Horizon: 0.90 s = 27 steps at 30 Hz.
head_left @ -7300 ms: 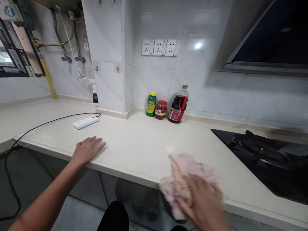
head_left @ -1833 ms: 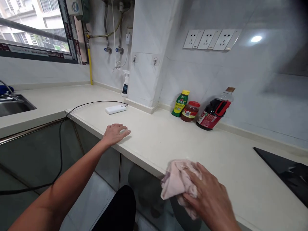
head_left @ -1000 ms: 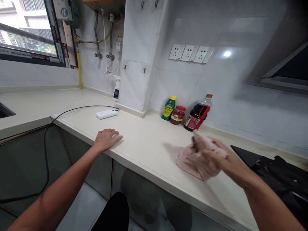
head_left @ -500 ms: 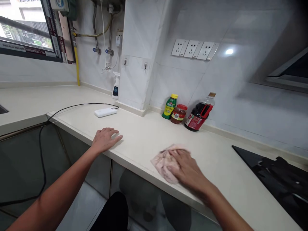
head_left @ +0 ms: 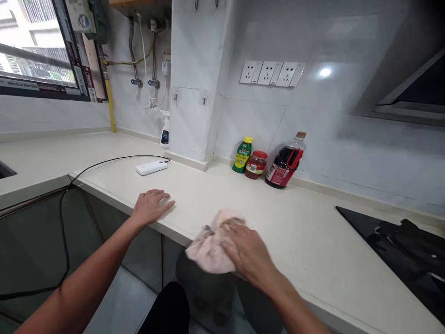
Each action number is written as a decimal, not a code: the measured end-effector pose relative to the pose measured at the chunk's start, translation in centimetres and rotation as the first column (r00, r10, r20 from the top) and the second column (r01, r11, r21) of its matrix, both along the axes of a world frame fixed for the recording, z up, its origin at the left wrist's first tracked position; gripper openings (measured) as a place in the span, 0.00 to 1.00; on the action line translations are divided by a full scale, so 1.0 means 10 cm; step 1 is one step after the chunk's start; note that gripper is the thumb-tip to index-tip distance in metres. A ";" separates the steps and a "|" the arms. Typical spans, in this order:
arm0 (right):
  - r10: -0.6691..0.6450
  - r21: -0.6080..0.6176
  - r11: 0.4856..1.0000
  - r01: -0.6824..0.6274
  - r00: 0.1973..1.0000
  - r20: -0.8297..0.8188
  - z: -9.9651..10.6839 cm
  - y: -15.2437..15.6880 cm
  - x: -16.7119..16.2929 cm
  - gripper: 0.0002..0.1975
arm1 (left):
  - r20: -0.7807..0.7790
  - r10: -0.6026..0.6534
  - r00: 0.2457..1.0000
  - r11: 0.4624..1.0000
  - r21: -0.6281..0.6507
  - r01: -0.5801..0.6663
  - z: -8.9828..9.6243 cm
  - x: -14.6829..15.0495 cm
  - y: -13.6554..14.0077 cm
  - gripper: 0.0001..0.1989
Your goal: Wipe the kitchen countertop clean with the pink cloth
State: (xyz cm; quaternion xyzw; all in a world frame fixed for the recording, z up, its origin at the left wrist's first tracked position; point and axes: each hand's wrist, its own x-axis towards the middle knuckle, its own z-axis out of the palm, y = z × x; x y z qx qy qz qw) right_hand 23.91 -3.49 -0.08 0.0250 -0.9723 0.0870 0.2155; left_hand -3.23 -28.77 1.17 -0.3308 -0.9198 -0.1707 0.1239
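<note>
A crumpled pale pink cloth [head_left: 212,250] is under my right hand [head_left: 247,253], whose fingers are closed on it. The cloth lies at the front edge of the cream countertop [head_left: 299,232], part of it hanging over the edge. My left hand [head_left: 150,207] rests on the counter near the front edge, fingers stretched out and holding nothing. Behind that hand lies a white power bank [head_left: 152,167] with a black cable plugged into it.
Against the wall stand a green bottle with a yellow cap [head_left: 242,155], a red-lidded jar [head_left: 256,165] and a large dark sauce bottle [head_left: 285,161]. A spray bottle [head_left: 165,130] is by the pillar. The black cooktop [head_left: 399,250] lies at right.
My right hand has moved the cloth left and towards the front edge, where it now hangs over. My left hand stays in place on the counter. The view has shifted slightly.
</note>
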 end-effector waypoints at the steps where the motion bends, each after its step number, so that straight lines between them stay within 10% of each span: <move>1: -0.077 -0.030 0.997 0.076 0.997 -0.016 -0.02 0.23 0.13 0.23 | 0.003 -0.003 1.000 1.000 0.000 0.003 0.00 0.01 0.00 0.29; 7: -0.478 -0.324 0.816 0.479 0.874 0.088 0.05 1.18 0.77 0.27 | 0.020 -0.008 1.000 1.000 0.004 0.008 0.02 -0.01 0.01 0.30; 15: -0.440 -0.368 0.834 0.412 0.898 0.008 0.10 1.05 0.68 0.26 | 0.073 -0.196 0.978 0.976 0.109 0.187 0.07 0.51 0.28 0.23; 21: -0.353 -0.421 0.852 0.312 0.935 -0.021 0.06 0.67 0.59 0.27 | 0.069 -0.763 0.643 0.633 0.282 0.721 0.08 1.70 0.98 0.39; 27: -0.182 -0.546 0.807 0.225 0.974 0.132 0.20 0.20 0.99 0.30 | 0.171 -0.803 0.571 0.568 0.505 0.649 0.04 2.14 1.22 0.05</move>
